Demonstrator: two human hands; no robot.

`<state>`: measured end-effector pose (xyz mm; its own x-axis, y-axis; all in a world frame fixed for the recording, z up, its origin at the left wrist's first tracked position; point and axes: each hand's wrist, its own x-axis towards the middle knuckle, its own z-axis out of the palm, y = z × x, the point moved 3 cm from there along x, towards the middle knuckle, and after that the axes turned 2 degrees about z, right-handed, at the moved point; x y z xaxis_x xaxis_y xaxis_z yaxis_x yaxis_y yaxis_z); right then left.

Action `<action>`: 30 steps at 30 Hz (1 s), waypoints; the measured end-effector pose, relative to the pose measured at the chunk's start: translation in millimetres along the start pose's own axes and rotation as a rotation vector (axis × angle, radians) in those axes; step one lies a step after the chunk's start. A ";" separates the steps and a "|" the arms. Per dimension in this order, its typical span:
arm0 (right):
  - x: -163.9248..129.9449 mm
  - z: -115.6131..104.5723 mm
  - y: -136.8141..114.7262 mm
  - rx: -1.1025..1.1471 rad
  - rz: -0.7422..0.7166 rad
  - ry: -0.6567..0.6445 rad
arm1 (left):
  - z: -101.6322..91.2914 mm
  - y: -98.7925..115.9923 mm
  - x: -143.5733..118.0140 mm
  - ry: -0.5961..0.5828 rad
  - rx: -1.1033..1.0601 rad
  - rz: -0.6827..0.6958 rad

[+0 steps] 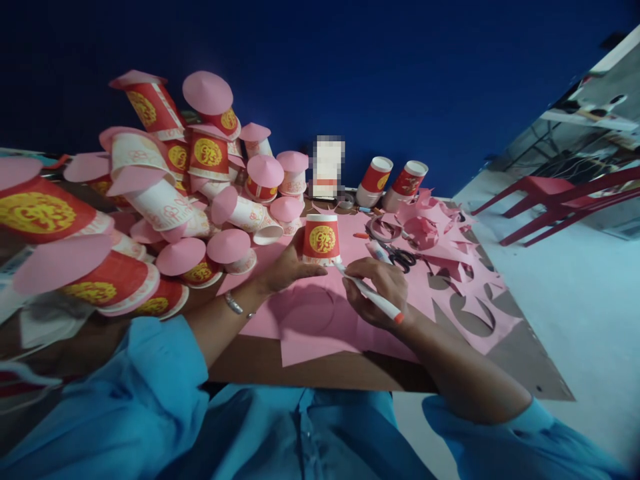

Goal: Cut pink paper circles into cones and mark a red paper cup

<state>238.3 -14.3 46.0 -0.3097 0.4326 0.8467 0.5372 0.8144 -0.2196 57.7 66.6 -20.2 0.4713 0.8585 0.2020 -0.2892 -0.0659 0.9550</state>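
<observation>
My left hand (287,267) holds a red paper cup (321,239) with a gold emblem, standing mouth-down on a pink paper sheet (310,337). Its fingers wrap the cup's left side. My right hand (377,290) grips a white marker (373,293) with a red end cap. The marker's tip touches the paper at the cup's lower right rim. A drawn circle outline shows on the pink sheet just in front of the cup.
A big pile of red and white cups with pink cone lids (165,200) fills the table's left. Scissors (400,257), tape rolls and pink paper scraps with round cut-outs (450,267) lie right. Two upright cups (375,180) stand behind. A red chair (550,200) is beyond the table.
</observation>
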 end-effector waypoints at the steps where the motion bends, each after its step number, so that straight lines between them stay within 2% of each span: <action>1: 0.1 0.3 -0.4 -0.004 -0.003 -0.007 | 0.2 0.2 -0.2 0.000 -0.002 -0.003; 20: -3.2 6.7 -1.7 0.036 -0.055 -0.007 | 6.4 7.5 -4.9 -0.001 0.016 -0.112; 27: -3.1 1.4 -0.4 -0.022 -0.084 0.037 | 2.1 4.2 -2.8 0.003 0.026 -0.087; 30: -4.3 -1.0 3.9 -0.057 -0.043 0.037 | 1.4 0.6 -0.4 0.000 -0.028 -0.078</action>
<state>242.5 -13.4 41.9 -0.3045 0.3825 0.8723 0.5682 0.8080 -0.1560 58.4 65.5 -19.4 0.4933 0.8605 0.1273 -0.2750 0.0154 0.9613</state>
